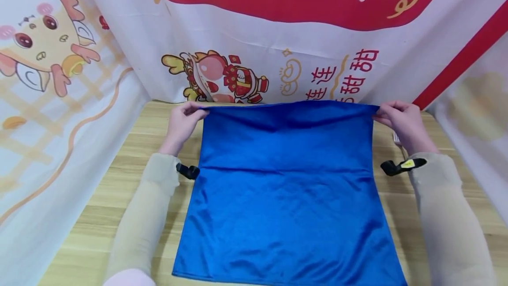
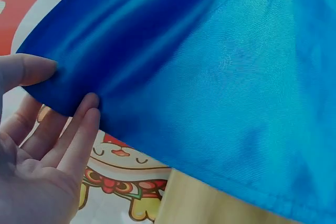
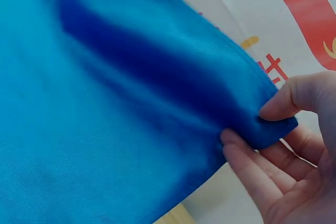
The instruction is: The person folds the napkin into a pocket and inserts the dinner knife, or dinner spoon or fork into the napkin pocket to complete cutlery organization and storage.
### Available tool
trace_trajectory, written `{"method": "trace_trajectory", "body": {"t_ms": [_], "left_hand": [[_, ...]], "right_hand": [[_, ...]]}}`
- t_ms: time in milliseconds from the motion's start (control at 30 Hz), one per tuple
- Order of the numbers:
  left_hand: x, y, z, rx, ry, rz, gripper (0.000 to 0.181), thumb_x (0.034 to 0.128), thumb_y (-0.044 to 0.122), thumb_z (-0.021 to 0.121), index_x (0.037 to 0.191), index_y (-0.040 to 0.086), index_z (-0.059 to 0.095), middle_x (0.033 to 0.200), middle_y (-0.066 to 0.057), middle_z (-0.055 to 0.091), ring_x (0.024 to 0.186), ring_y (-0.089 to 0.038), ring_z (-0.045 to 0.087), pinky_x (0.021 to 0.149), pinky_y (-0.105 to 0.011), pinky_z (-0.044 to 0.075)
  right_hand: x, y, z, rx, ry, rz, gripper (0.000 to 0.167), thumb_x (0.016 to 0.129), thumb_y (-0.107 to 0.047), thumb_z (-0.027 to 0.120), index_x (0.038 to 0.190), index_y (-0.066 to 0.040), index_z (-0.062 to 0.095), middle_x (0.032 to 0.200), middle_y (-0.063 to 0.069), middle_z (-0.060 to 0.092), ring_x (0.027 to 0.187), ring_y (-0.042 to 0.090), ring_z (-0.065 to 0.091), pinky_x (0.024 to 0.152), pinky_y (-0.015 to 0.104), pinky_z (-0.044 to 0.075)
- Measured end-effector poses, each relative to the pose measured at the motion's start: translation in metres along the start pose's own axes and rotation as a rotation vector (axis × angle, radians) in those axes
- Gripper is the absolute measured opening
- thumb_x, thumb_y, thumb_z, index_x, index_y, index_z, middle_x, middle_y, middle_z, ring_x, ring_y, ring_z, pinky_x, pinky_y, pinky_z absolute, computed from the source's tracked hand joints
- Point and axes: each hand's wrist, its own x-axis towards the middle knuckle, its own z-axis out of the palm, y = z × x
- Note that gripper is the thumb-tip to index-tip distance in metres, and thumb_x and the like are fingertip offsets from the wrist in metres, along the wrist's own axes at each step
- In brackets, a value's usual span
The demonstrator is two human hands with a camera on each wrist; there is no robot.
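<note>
A blue satiny cloth (image 1: 285, 206) is spread over the wooden table, its far edge raised between both hands, with a crease across its middle. The left hand (image 1: 183, 125) pinches the far left corner. In the left wrist view, the thumb of the left hand (image 2: 47, 150) lies on top of the cloth (image 2: 210, 87) and the fingers are at its edge and underneath. At the far right corner, the right hand (image 1: 405, 122) pinches the cloth; in the right wrist view a small tip of cloth (image 3: 105, 129) sticks out between thumb and fingers of the right hand (image 3: 294, 156).
A fork (image 1: 397, 139) lies on the wooden table (image 1: 107, 202), partly hidden by the right wrist. Printed white curtains (image 1: 238, 30) hang behind the table and on both sides. Dark wrist mounts (image 1: 188, 171) are worn at both cuffs.
</note>
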Motion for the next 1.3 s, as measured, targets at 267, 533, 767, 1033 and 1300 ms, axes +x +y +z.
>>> {"method": "trace_trajectory", "body": {"t_ms": [267, 533, 767, 1033, 1300], "left_hand": [[0.026, 0.022, 0.002, -0.101, 0.061, 0.025, 0.011, 0.0952, 0.013, 0.074, 0.099, 0.003, 0.072, 0.102, -0.008, 0.070, 0.095, -0.020, 0.067, 0.090, -0.031, 0.055], [0.034, 0.046, 0.003, -0.121, 0.052, 0.147, 0.010, 0.0962, 0.012, 0.072, 0.103, 0.006, 0.076, 0.109, -0.007, 0.074, 0.102, -0.024, 0.067, 0.090, -0.030, 0.054], [0.013, 0.025, 0.002, -0.080, 0.016, 0.125, 0.009, 0.0953, 0.008, 0.072, 0.101, 0.004, 0.076, 0.101, -0.003, 0.074, 0.095, -0.021, 0.069, 0.087, -0.027, 0.054], [-0.024, -0.017, -0.007, -0.035, -0.049, 0.004, 0.011, 0.0923, 0.009, 0.076, 0.088, 0.003, 0.069, 0.089, 0.001, 0.073, 0.086, -0.011, 0.068, 0.082, -0.022, 0.054], [-0.053, -0.026, -0.022, 0.054, -0.207, 0.026, 0.016, 0.0947, 0.013, 0.075, 0.100, -0.002, 0.070, 0.099, -0.005, 0.074, 0.091, -0.014, 0.070, 0.083, -0.023, 0.054]], "right_hand": [[0.013, -0.018, 0.013, 0.315, 0.115, -0.048, 0.015, 0.090, -0.012, 0.078, 0.101, -0.002, 0.074, 0.112, 0.008, 0.060, 0.095, 0.018, 0.069, 0.080, 0.025, 0.056], [0.012, -0.031, 0.021, 0.507, 0.165, -0.198, 0.008, 0.086, 0.005, 0.077, 0.092, 0.007, 0.073, 0.093, 0.011, 0.070, 0.082, 0.021, 0.072, 0.080, 0.030, 0.057], [0.001, -0.015, 0.015, 0.434, 0.083, -0.179, 0.001, 0.088, 0.004, 0.075, 0.088, 0.004, 0.074, 0.092, 0.009, 0.070, 0.082, 0.018, 0.073, 0.080, 0.029, 0.057], [-0.023, 0.026, 0.002, 0.174, -0.073, -0.203, 0.010, 0.096, -0.004, 0.070, 0.099, 0.006, 0.072, 0.091, 0.003, 0.075, 0.083, 0.012, 0.074, 0.079, 0.023, 0.056], [-0.054, 0.048, -0.014, -0.071, -0.186, -0.285, 0.026, 0.099, -0.008, 0.068, 0.112, 0.014, 0.065, 0.099, 0.001, 0.075, 0.089, 0.014, 0.072, 0.081, 0.018, 0.054]]}}
